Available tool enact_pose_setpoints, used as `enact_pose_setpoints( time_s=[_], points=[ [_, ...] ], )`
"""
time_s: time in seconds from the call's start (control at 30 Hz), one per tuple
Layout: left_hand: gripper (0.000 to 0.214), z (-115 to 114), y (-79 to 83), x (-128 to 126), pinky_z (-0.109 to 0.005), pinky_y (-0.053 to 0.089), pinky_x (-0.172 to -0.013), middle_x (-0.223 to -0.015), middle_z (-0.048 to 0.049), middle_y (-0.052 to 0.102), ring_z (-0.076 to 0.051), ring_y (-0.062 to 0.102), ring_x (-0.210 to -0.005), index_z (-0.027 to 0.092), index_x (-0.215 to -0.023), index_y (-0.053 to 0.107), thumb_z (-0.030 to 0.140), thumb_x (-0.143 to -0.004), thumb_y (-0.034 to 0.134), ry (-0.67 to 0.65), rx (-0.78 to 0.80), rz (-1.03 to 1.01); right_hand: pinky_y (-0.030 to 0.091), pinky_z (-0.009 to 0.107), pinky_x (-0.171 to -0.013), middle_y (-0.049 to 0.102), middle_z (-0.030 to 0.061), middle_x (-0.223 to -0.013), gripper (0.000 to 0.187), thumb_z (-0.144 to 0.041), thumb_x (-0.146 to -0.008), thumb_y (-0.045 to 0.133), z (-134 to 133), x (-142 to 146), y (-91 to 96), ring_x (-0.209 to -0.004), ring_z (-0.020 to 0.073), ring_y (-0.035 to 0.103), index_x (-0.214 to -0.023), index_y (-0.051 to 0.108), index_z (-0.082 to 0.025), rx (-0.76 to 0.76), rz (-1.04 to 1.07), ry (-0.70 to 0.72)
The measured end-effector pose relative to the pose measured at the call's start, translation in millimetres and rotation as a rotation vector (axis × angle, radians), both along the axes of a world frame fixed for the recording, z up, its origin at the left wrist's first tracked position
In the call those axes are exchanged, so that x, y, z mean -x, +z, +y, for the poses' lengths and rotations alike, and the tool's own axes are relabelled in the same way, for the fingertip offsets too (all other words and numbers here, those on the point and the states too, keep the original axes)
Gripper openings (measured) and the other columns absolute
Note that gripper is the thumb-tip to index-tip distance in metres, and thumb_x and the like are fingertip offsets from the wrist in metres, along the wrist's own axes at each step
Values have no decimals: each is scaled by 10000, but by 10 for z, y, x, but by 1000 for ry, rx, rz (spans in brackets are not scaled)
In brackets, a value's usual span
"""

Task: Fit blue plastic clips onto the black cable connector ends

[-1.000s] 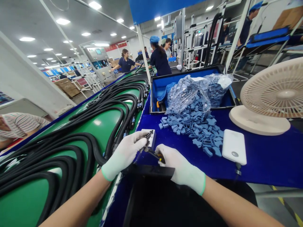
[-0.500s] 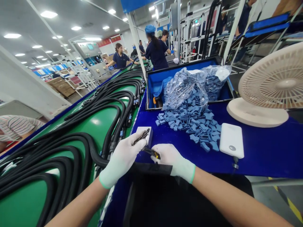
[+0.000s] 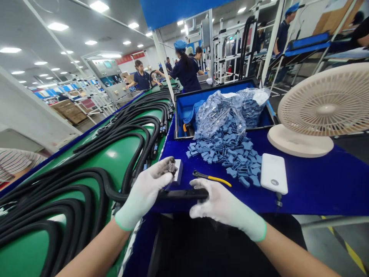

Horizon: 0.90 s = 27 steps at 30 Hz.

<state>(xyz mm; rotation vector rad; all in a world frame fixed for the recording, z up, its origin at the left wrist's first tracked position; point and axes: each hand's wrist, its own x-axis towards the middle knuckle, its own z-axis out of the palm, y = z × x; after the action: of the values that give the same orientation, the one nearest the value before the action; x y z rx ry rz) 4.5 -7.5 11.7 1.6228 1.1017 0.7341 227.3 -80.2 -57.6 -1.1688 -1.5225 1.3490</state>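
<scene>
My left hand, in a white glove, is closed with thumb and fingers on a small dark ribbed piece, whose kind I cannot make out. A black hose passes beneath that hand and runs towards my right hand. My right hand, also gloved, holds nothing; its fingers are apart around the hose's right end, and I cannot tell whether they touch it. Just beyond lie pliers with a yellow handle, flat on the blue table. Behind the ribbed piece stands a small white block.
Blue plastic clips spill from a clear bag in a black-rimmed bin. A white power bank and a fan stand right. Many black hoses cover the green belt at left. Co-workers stand farther back.
My right hand has let go of the pliers, which now lie on the table, and has opened near the hose. My left hand has shifted slightly left, keeping its hold on the ribbed piece.
</scene>
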Motion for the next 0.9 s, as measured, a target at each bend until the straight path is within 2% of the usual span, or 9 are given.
enact_pose_setpoints(
  time_s=[0.07,0.13,0.27,0.47,0.57,0.63,0.77,0.83,0.9],
  points=[
    [455,-79,-9,-38,-383,445,-1104,-1314,-35,690,-262,626,-1218,266,-1351,650,298,-899,693,-77,-69,173,526,307,-667,695,42,-961,445,-244,-786,724,-61,126,-9,-705,179,644,-1215,620,-194,156,231,-27],
    [327,-129,-43,-68,-378,458,-1071,-1201,-15,731,-256,653,-1147,288,-1216,735,247,-900,661,-207,-138,331,517,290,-680,686,33,-909,337,-180,-762,696,-82,213,-21,-739,177,642,-1096,649,-173,147,313,-122],
    [253,-154,-117,-75,-347,495,-950,-1116,-20,725,-239,646,-1062,307,-1130,771,225,-929,641,-382,-299,416,517,259,-716,665,30,-1063,625,-99,-683,729,-75,258,-37,-875,177,634,-1283,599,-217,85,339,-222],
    [330,-217,-224,-9,-331,483,-796,-984,-60,654,-200,597,-897,266,-1238,720,179,-998,510,-493,-584,441,534,273,-677,625,8,-1075,864,-36,-677,675,-65,238,-59,-734,144,661,-1471,438,-282,152,467,-27],
    [369,-186,-294,9,-328,471,-757,-932,-52,614,-189,573,-836,277,-1277,705,182,-1000,480,-542,-597,406,560,302,-695,606,31,-1157,900,-33,-660,689,-65,224,-56,-740,158,685,-1484,422,-274,163,478,5],
    [470,-112,-326,-13,-335,501,-813,-983,-37,622,-191,599,-878,300,-1387,620,183,-932,592,-467,-441,354,559,290,-700,615,25,-1131,877,-40,-674,698,-70,214,-46,-772,155,675,-1478,442,-276,130,458,-9],
    [1029,18,-337,-109,-373,530,-914,-1145,-46,649,-238,636,-1003,258,-1567,372,167,-650,830,-268,-117,325,561,278,-794,643,22,-1083,788,-7,-667,667,-38,203,-50,-944,181,654,-1402,551,-264,15,351,-78],
    [914,-37,-347,-124,-385,521,-918,-1139,-63,672,-255,640,-1005,227,-1496,488,210,-654,842,-173,-217,395,568,295,-799,652,40,-1108,741,-12,-654,666,-1,212,-74,-946,192,653,-1357,583,-231,45,383,-107],
    [510,-194,-385,-95,-380,512,-900,-1057,-57,707,-255,645,-960,239,-1242,704,287,-746,810,-77,-360,437,574,327,-822,662,65,-1142,657,-48,-659,703,17,252,-103,-942,206,659,-1294,616,-194,93,480,-163]
  ],
)
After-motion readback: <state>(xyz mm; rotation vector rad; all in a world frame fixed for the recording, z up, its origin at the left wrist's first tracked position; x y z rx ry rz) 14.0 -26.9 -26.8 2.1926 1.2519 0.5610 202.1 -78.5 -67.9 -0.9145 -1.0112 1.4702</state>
